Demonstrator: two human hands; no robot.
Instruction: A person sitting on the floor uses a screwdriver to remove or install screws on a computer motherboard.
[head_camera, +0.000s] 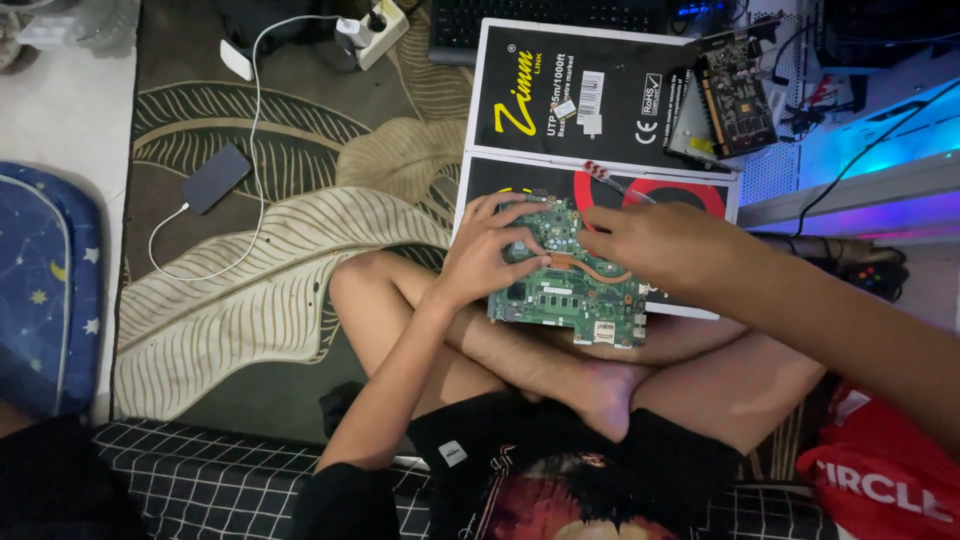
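Green circuit board (570, 290), black box (570, 100), leaf-patterned rug (300, 230)

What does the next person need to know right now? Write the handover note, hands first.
Left hand: fingers resting on the left part of the green circuit board, steadying it.
Right hand: fingertips on the board's upper middle, by the copper heat pipe; whether it pinches anything cannot be told.
Board lies on a flat black box over the crossed legs.
A red-and-white-handled tool lies on the box, untouched. A second board sits at the far right.
Heat pipe still on the board.
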